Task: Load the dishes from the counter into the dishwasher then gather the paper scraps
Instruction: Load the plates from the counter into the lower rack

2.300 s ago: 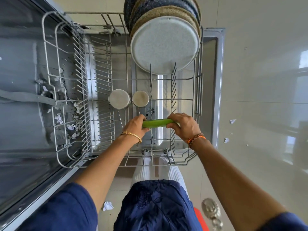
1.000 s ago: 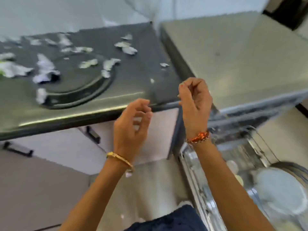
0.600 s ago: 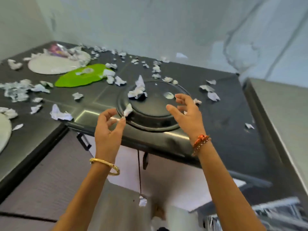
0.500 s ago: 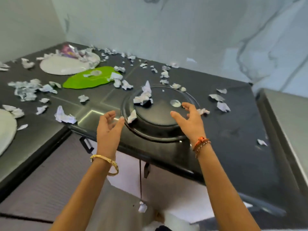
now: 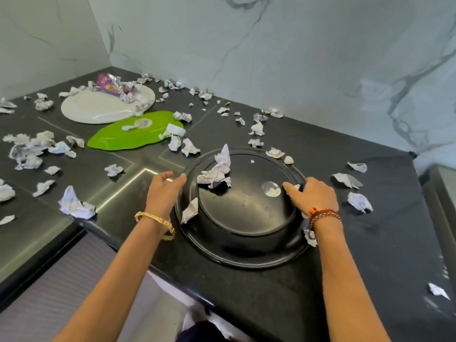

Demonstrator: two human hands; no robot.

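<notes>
Black, round and upside down, a large plate lies on the dark stone counter close to its front edge, directly ahead of the person. 2 bare forearms reach forward from the bottom of the view, 1 to each side of it. The left hand, gold bangle at the wrist, rests at the plate's left rim with fingers extended and lightly touching, not curled around anything. The right hand, with red thread bands at the wrist, rests on the right rim, fingers spread and relaxed, gripping nothing as far as can be seen. The plate sits squarely between both hands, about equally near each, so a 2-handed lift by opposite rims looks likely next.

Crumpled paper scraps sit on the plate's raised base and may slide off when it tilts. More scraps are scattered across the counter. Farther back and to the left lies a green leaf-shaped plate, its long axis running left to right. Beyond it is a white plate holding scraps and a shiny purple wrapper. A marble-patterned wall rises behind.
</notes>
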